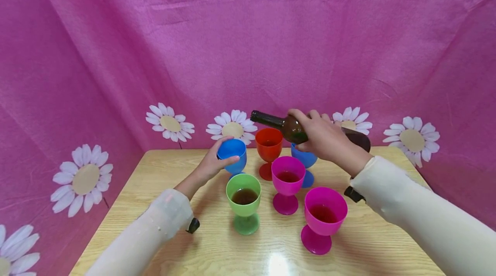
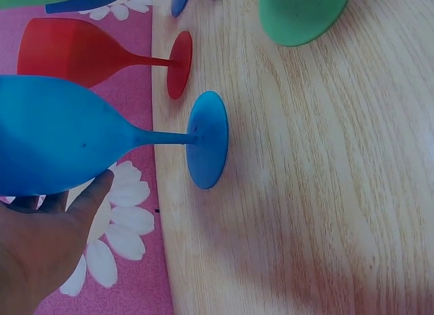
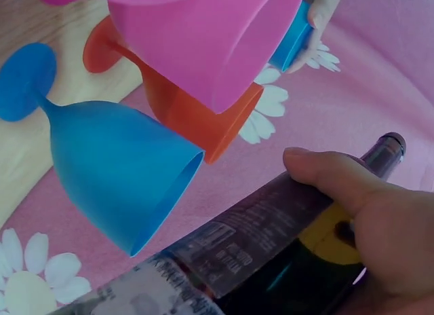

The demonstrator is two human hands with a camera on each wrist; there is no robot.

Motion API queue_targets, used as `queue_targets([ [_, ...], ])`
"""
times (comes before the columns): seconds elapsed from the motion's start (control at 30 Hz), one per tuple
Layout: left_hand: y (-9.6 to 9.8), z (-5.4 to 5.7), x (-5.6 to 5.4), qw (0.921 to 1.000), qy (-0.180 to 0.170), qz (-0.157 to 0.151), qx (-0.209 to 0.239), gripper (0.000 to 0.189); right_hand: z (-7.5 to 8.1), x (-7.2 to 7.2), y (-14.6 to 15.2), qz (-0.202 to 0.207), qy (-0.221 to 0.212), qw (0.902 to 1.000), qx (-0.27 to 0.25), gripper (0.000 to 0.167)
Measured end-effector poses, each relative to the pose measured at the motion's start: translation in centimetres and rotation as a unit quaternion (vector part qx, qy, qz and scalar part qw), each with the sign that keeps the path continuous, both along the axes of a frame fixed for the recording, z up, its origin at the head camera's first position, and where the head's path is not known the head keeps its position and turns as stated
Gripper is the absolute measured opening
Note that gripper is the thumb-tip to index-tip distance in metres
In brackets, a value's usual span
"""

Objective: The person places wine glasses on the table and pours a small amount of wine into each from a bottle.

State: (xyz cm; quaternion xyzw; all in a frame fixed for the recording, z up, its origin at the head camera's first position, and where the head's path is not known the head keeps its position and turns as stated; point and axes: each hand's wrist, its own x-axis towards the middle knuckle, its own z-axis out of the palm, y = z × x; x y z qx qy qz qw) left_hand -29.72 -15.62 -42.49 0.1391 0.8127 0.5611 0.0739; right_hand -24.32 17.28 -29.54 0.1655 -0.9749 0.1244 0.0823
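My left hand [image 1: 211,164] holds a blue goblet [image 2: 61,135] by its bowl at the table's back left, thumb on the near side. Its round foot [image 2: 207,140] shows at the tabletop in the left wrist view. My right hand [image 1: 323,136] grips a dark glass wine bottle [image 3: 271,240] around its body, fingers over the top. The bottle is tilted nearly level, neck [image 1: 267,119] pointing left and slightly up, above the red goblet [image 1: 269,144]. The bottle's mouth stands apart from the held goblet, up and to its right. No stream of liquid shows.
A green goblet [image 1: 243,196] and two pink goblets, one central [image 1: 288,177] and one nearer [image 1: 325,211], hold dark liquid. Another blue goblet [image 3: 122,165] stands behind, partly under my right hand. Pink cloth [image 1: 248,52] with daisies hangs behind the wooden table [image 1: 209,246].
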Motion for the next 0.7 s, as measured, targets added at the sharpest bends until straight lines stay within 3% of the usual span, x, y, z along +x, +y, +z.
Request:
queue_targets([
  [0.7,0.0,0.1,0.1,1.0,-0.003,0.002,0.002,0.074,-0.6,-1.5,-3.5,0.019,0.053,0.9929,0.105,0.083],
])
